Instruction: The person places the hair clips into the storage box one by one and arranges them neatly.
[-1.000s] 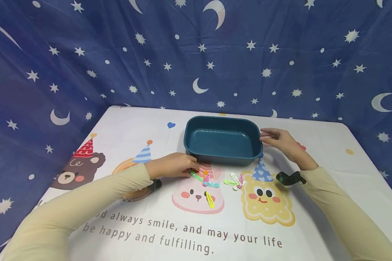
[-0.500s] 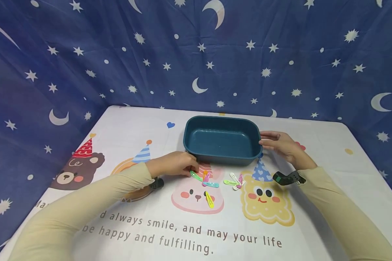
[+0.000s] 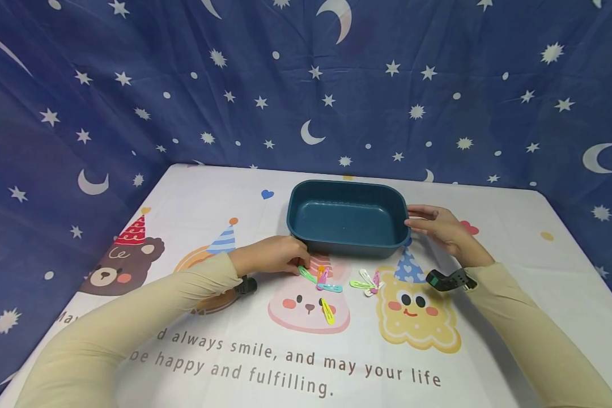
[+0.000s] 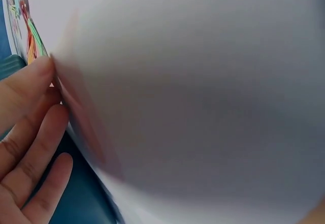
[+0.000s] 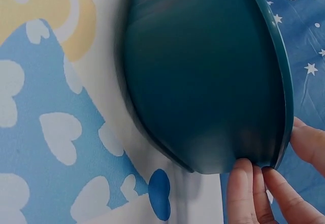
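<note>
Several coloured snap hair clips lie in two loose clusters on the tablecloth. My left hand (image 3: 280,254) reaches palm-down to the left cluster, thumb and fingertips pinching the end of a green hair clip (image 3: 307,275). In the left wrist view, the thumb (image 4: 30,82) meets the cloth right at that clip's end. Beside it lie orange, pink and blue (image 3: 330,288) clips, with a yellow clip (image 3: 328,311) nearer me. Behind them stands a dark teal plastic box (image 3: 348,249). My right hand (image 3: 441,229) touches its right end with extended fingers, seen close in the right wrist view.
To the right, a second cluster holds a light green clip (image 3: 361,285) with white and pink ones. A printed white tablecloth (image 3: 224,362) covers the table. At the back hangs a blue curtain (image 3: 265,73) with moons and stars.
My right hand has shifted slightly toward me along the box's end, its fingers closer together. The left hand stays at the green hair clip, which has barely moved.
</note>
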`<state>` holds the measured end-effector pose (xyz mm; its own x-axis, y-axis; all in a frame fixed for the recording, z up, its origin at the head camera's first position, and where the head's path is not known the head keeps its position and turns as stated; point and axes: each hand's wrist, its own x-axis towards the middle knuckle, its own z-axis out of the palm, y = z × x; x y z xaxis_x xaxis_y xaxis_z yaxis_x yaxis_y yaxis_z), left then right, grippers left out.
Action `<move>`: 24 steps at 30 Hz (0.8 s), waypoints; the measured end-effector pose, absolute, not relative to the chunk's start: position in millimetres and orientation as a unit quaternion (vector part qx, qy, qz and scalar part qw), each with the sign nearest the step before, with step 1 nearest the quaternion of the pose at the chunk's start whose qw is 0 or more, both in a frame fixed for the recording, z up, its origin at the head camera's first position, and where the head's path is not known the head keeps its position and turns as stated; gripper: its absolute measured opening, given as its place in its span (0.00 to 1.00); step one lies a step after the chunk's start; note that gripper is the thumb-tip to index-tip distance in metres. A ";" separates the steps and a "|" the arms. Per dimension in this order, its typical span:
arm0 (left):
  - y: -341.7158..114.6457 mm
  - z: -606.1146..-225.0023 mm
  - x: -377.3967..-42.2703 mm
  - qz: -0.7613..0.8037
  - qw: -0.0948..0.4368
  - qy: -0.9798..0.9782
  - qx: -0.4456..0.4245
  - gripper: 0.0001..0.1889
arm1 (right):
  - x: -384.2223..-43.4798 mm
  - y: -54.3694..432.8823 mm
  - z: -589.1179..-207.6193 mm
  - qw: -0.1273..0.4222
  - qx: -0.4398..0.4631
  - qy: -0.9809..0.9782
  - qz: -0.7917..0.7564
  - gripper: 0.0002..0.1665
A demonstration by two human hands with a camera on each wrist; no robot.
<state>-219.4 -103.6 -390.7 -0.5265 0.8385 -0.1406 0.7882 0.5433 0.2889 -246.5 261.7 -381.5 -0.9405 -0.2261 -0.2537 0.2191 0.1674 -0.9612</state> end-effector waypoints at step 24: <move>-107.6 -383.2 -211.8 0.140 0.117 0.869 0.459 0.08 | -248.0 261.2 -384.5 0.171 0.009 0.747 -0.642 0.38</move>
